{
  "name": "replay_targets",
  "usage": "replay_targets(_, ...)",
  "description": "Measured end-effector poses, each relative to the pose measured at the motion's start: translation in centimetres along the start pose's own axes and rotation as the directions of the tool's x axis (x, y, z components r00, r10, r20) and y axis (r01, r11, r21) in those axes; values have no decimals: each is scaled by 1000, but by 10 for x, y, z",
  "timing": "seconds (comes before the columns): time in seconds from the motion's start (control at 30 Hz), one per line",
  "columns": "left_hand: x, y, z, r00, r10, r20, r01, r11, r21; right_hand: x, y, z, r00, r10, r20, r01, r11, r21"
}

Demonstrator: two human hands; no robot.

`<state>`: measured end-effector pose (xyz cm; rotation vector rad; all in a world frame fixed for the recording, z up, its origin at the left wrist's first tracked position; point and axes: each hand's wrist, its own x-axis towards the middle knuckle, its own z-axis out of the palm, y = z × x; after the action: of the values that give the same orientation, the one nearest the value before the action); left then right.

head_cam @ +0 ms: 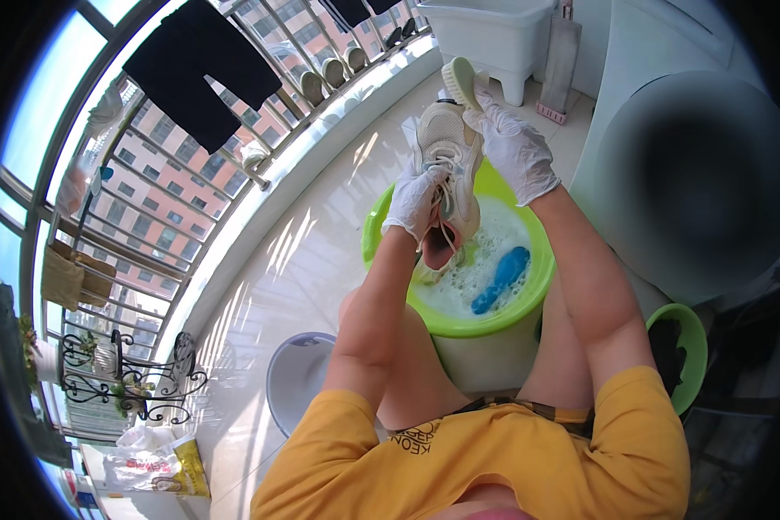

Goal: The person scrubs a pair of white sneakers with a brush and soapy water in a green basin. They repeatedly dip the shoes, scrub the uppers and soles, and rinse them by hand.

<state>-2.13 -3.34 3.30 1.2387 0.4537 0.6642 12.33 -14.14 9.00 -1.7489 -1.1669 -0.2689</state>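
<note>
My left hand, in a white glove, grips a cream lace-up sneaker by its collar and laces, toe pointing away from me. A pale green scrub brush is in my gloved right hand, its bristles facing left just beyond the toe; whether they touch the shoe I cannot tell. Beneath both hands a lime green basin holds foamy water. A blue brush-like object floats at the basin's right, and a light thing, partly hidden, lies in the foam under the shoe.
A lavender basin stands on the tiles at my left, a green one at my right. Beyond are a white tub on legs and a long-handled scrubber. A washing machine stands right; balcony railing curves along the left.
</note>
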Motion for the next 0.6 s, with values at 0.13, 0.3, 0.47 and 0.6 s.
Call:
replay_targets(0.13, 8, 0, -6, 990, 66, -128, -89, 979, -184, -18, -1, 14, 935, -39, 352, 78, 992, -97)
replay_targets(0.3, 9, 0, -7, 954, 140, -265, -105, 985, 140, -39, 4, 32, 907, -156, 391, 247, 950, -194)
replay_targets(0.47, -2, -10, 16, 957, 206, -204, -151, 954, 258, -11, -2, 26, 969, -104, 226, 184, 910, -372)
replay_targets(0.6, -4, -2, 22, 917, 285, -278, -197, 931, 306, -14, 5, 34, 980, -194, 48, 199, 963, -180)
